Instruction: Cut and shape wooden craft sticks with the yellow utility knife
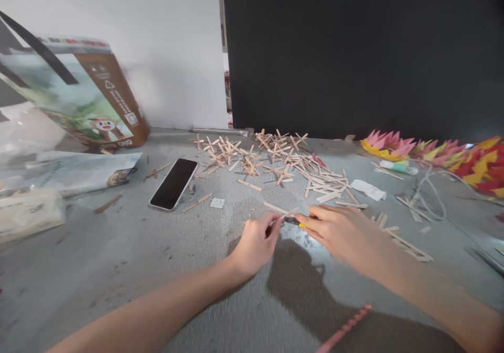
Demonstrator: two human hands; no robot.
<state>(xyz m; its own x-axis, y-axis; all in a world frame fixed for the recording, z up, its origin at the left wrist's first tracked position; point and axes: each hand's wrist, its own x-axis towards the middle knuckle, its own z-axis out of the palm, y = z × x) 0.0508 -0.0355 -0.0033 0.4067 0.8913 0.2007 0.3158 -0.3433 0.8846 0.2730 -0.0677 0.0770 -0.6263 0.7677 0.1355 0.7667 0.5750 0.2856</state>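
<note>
My left hand (258,240) is closed in a pinch on a thin wooden craft stick (290,213), whose end sticks out to the right of the fingertips. My right hand (338,232) is wrapped round a utility knife (292,220) with a dark end and a bit of yellow showing. The knife's dark end meets the stick close to my left fingertips; the exact contact is too small to make out. Just beyond both hands, another craft stick (275,207) lies flat on the grey table (189,290).
Beyond the hands spreads a pile of craft sticks (252,159), many joined in crosses. A phone (174,184) lies to the left, near a printed bag (102,101). On the right are a glue stick (398,167), a white cable (441,195) and folded-paper pieces (388,146). A pink twisted rod (346,328) lies in front.
</note>
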